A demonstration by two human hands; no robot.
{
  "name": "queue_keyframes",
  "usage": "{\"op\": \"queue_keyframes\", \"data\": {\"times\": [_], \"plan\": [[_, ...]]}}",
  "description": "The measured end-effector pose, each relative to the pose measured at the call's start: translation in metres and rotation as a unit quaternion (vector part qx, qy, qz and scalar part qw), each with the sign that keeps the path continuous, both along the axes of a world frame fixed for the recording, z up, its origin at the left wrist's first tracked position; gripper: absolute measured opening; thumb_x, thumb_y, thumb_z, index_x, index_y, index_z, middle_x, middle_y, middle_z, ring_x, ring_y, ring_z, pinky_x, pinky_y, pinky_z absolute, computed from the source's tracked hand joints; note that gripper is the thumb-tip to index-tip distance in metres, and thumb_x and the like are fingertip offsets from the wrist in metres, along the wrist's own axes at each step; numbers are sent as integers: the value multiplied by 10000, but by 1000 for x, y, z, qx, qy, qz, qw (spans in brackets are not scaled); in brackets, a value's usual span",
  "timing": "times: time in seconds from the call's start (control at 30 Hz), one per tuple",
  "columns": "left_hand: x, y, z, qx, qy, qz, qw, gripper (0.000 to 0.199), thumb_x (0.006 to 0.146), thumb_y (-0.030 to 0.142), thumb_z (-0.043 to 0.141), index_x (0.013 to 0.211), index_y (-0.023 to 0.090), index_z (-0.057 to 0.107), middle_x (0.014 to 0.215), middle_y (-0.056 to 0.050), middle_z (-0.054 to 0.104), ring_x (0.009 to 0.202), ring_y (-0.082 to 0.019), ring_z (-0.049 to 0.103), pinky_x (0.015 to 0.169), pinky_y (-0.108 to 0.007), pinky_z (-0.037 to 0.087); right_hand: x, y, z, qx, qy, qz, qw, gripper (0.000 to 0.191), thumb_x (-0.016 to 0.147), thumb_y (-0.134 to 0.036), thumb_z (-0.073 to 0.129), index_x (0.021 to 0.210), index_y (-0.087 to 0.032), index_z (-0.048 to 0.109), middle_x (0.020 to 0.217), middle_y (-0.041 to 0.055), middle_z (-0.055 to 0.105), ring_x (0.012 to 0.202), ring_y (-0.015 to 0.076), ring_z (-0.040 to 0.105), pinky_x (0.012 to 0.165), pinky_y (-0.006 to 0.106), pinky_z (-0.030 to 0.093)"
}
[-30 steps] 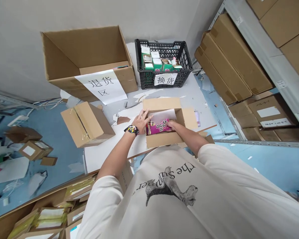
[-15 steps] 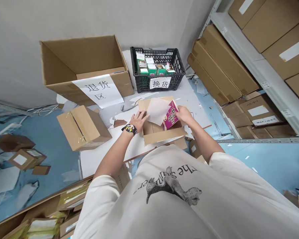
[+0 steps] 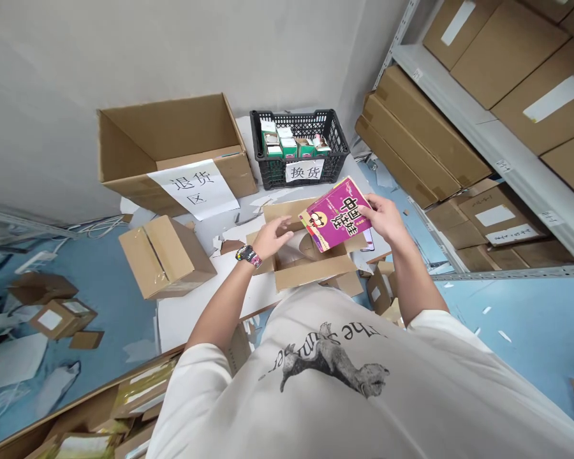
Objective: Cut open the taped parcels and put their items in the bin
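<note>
Open cardboard carton (image 3: 310,271) right under the left hand (image 3: 270,237), black plastic crate (image 3: 299,150) of small green boxes (image 3: 288,148) way past it. Magenta book (image 3: 332,217) gripped in the right hand (image 3: 385,220), above the carton. Left hand open, empty, just apart from the book, watch (image 3: 245,255) on its wrist.

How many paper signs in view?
2: one paper sign on the front of the open carton, another paper sign on the front of the black crate. Others may be hidden.

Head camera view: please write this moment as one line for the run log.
right hand: holds magenta book | left hand: open, above cardboard box
</note>
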State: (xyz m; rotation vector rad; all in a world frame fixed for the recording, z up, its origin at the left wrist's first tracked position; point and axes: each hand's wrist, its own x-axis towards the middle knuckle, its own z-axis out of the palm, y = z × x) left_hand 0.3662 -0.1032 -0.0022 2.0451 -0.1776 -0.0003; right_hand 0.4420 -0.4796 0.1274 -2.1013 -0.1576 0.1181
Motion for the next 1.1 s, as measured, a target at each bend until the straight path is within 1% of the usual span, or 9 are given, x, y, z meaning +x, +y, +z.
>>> {"op": "queue_keyframes", "data": {"times": [0.1,0.2,0.3,0.43,0.6,0.7,0.8,0.9,1.1], "plan": [[4,-12,9,-147,51,20,988,666,894,599,927,1406,208,756,1281,-130,880,1117,-296,833,1005,-445,676,3,14,-4,142,68,14,987,490,804,-593,946,1155,-262,867,1108,59,918,997,351,849,874,461,681],[3,-15,17,-259,102,44,959,698,807,709,993,1219,199,752,1065,-96,867,892,-228,796,787,-343,648,9,27,-11,217,103,10,971,585,714,-622,1034,1156,-273,876,1091,54,922,989,344,860,902,471,703],[-3,-13,22,-300,129,64,943,694,760,714,1027,1125,192,753,955,-66,835,673,-138,663,600,-264,535,20,37,-22,261,109,-7,959,640,653,-625,1082,1150,-275,881,1075,46,922,983,318,859,925,456,709],[-16,-16,25,-307,132,54,941,596,759,665,1026,968,197,721,809,-23,762,548,-98,545,510,-254,449,37,55,-40,295,129,-61,945,628,623,-615,1089,1088,-256,866,980,42,898,930,283,839,861,406,710],[-31,-22,22,-286,93,96,949,547,782,638,1003,991,201,749,815,-1,734,593,-108,543,534,-252,466,38,81,-51,320,132,-114,931,607,750,-711,990,1116,-267,798,988,39,873,962,266,820,841,388,709],[-38,-18,14,-259,68,131,955,570,828,685,940,1086,198,792,947,-48,816,667,-137,600,568,-262,489,28,85,-47,286,116,-72,949,641,787,-757,947,1185,-283,778,1069,48,876,1003,263,814,871,401,707],[-44,-7,5,-217,39,139,965,591,876,692,885,1187,192,835,1073,-98,870,852,-218,748,726,-326,615,22,77,-36,237,87,5,968,656,756,-755,970,1171,-274,807,1116,65,875,1030,284,807,929,457,710],[-51,8,0,-145,-3,153,978,520,936,624,832,1210,185,880,1120,-100,896,1015,-274,815,914,-397,669,21,65,-26,184,35,49,981,547,720,-657,1019,1043,-247,855,1081,74,863,1017,299,793,987,504,694],[-57,26,10,48,-102,202,973,352,1032,350,672,1237,256,942,1237,-64,929,1129,-284,874,1067,-426,688,12,53,-19,111,-100,72,986,267,834,-507,987,900,-270,883,1065,79,826,1077,295,796,1002,461,683]]}}
